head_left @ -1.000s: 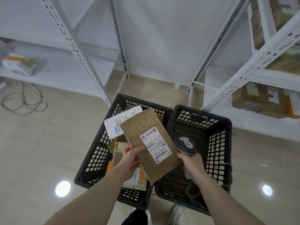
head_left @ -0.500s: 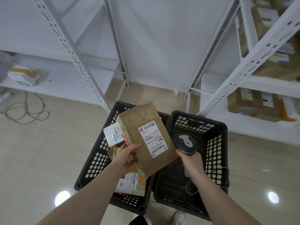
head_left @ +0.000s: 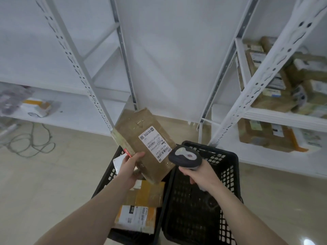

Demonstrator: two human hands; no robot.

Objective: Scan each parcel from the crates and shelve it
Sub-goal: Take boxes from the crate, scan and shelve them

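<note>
Head view: the left hand (head_left: pixel 130 167) gripped a brown parcel (head_left: pixel 144 144), long axis running up-left; the right hand (head_left: pixel 199 173) clutched the scanner (head_left: pixel 184 157) just right of the parcel's label (head_left: pixel 154 144).

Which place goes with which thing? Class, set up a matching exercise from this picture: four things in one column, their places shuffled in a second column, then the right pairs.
Things
1. brown parcel
2. scanner
3. left crate
4. white box with orange tape

Places
A. on the left shelf
B. gripped in the right hand
C. on the floor, with parcels inside
D. held up in the left hand

Pairs: 1-D, 2-B, 3-C, 4-A
</note>
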